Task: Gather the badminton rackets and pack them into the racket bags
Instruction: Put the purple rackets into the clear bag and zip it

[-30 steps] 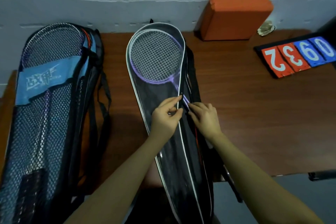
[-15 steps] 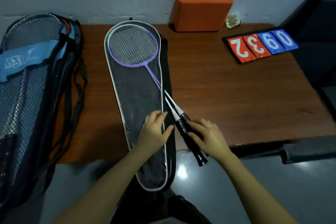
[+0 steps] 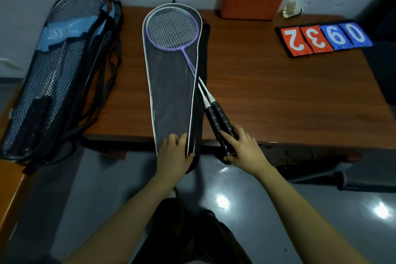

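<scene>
Left hand (image 3: 173, 154) grips one mesh bag (image 3: 171, 92); right hand (image 3: 244, 148) grasps two racket handles (image 3: 218, 118).

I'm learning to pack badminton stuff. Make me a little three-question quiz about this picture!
1. True or false: the racket handles are fully tucked inside the mesh racket bag.
2. Which hand grips the handles? A) left hand B) right hand C) neither
3. Fill in: the scoreboard on the table has red cards and ____ cards.

Key:
1. False: they stick out past the bag's right edge.
2. B; the left hand holds the bag's lower end.
3. Blue.
</scene>
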`<act>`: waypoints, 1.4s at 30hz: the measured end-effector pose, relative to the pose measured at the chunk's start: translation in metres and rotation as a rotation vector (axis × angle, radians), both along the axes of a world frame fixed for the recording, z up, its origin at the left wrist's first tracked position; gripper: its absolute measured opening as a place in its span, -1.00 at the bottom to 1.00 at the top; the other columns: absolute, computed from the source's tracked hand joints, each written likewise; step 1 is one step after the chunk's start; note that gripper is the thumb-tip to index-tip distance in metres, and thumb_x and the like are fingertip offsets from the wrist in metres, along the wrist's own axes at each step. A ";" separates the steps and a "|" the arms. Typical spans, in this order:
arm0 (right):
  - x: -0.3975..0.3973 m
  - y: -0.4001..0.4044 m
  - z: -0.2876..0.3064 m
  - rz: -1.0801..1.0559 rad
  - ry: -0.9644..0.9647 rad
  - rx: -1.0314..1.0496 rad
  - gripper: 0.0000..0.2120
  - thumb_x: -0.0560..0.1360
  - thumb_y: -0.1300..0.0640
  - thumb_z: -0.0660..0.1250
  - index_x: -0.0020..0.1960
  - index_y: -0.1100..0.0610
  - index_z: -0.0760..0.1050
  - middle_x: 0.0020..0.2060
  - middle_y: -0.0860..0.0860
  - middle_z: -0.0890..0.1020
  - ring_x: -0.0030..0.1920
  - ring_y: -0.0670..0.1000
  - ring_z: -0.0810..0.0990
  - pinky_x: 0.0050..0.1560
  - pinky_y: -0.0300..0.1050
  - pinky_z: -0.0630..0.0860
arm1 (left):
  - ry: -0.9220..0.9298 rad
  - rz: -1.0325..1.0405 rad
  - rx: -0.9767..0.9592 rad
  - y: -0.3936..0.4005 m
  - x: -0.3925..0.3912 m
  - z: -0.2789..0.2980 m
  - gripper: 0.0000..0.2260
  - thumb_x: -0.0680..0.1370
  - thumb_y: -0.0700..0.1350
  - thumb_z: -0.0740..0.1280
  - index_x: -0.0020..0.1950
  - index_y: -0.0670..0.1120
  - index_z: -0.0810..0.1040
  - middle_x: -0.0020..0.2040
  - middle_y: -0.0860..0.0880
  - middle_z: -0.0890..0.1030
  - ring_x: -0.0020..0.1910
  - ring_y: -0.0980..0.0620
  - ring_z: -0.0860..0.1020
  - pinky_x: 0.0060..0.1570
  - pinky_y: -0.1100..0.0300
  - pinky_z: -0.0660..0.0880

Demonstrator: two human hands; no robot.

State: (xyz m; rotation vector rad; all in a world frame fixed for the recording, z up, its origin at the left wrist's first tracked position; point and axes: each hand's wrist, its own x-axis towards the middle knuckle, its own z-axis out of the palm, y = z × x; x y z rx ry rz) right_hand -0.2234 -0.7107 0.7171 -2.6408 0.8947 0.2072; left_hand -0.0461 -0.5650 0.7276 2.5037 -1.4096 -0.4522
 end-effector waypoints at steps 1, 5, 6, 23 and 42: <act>0.000 0.001 -0.001 -0.007 -0.015 -0.002 -0.21 0.41 -0.04 0.42 0.50 -0.09 0.07 0.47 0.11 0.08 0.30 0.22 0.29 0.25 0.10 0.32 | 0.024 0.007 -0.005 0.001 0.001 0.000 -0.50 0.48 0.02 0.34 0.36 -0.09 0.32 0.11 -0.12 0.41 0.09 -0.12 0.39 0.13 0.07 0.36; 0.002 0.014 -0.002 -0.168 -0.267 0.200 -0.34 0.40 0.14 0.46 0.44 0.00 0.29 0.42 0.12 0.18 0.35 0.17 0.26 0.35 0.13 0.33 | 0.160 0.058 -0.057 0.000 0.003 0.006 -0.66 0.48 -0.11 0.31 0.25 -0.10 0.44 0.01 -0.13 0.47 0.03 -0.12 0.46 0.01 0.04 0.43; 0.006 0.020 -0.001 -0.231 -0.355 0.281 -0.37 0.40 0.19 0.47 0.41 0.04 0.34 0.40 0.11 0.19 0.37 0.13 0.24 0.38 0.10 0.31 | 0.207 0.087 -0.097 0.000 0.004 0.008 -0.69 0.47 -0.15 0.31 0.22 -0.10 0.48 -0.03 -0.12 0.48 -0.02 -0.12 0.49 -0.05 0.04 0.46; 0.068 0.092 0.051 -0.456 -0.602 0.379 -0.45 0.29 0.26 0.54 0.25 0.13 0.51 0.29 0.12 0.32 0.30 0.03 0.32 0.36 -0.19 0.28 | 1.028 0.244 -0.478 0.005 0.032 0.037 -0.67 0.48 -0.37 0.31 0.23 -0.17 0.52 -0.18 -0.16 0.65 -0.19 -0.02 0.63 -0.06 0.13 0.56; 0.077 0.088 0.068 -0.604 -0.875 0.669 -0.70 0.35 0.27 0.49 0.05 0.11 0.57 0.03 0.04 0.60 0.02 -0.05 0.57 0.08 -0.28 0.47 | 1.189 0.341 -0.592 -0.008 0.045 0.075 -0.72 0.45 -0.38 0.35 0.08 -0.09 0.55 -0.30 0.08 0.67 -0.28 0.19 0.63 -0.29 0.38 0.52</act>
